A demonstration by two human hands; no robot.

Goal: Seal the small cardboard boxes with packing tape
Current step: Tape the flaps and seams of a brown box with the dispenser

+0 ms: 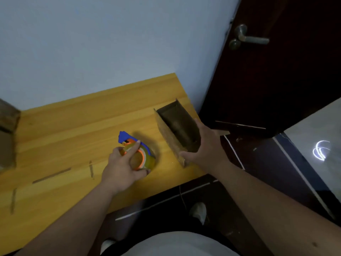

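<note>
One small brown cardboard box [178, 129] sits near the right edge of the yellow wooden tabletop [73, 126], its top open and its dark inside showing. A corrugated flap [170, 143] stands up along its left side. The box's long axis runs from the far wall toward the person, slanting a little rightward as it comes nearer. The right hand [203, 146] grips the near end of the box, thumb curled toward the flap side and fingers wrapped over the right wall, so the box is held steady there.

Just left of the box, apart from it, lies a roll of clear, yellowish packing tape on an orange core, mounted in a blue plastic dispenser [139, 154]. The blue cutter end points away from the person, toward the wall. The left hand [121, 169] holds this roll, thumb below it and forefinger laid across its top. The left hand is therefore the one placed to bring the tape over, and the move needed looks like a short carry rightward onto the box's open top. The flaps would have to be folded shut first; judging by the open interior, sealing of this box has not begun.

The cardboard looks matt and rough, the tape glossy and smooth, the dispenser hard plastic. Thin brown strips [51, 175] lie on the tabletop to the left; what they are cannot be told. Another brown cardboard box [7, 137] stands at the left edge of view. Behind the table rises a pale wall, and to the right a dark wooden door with a metal lever handle [249, 38].
</note>
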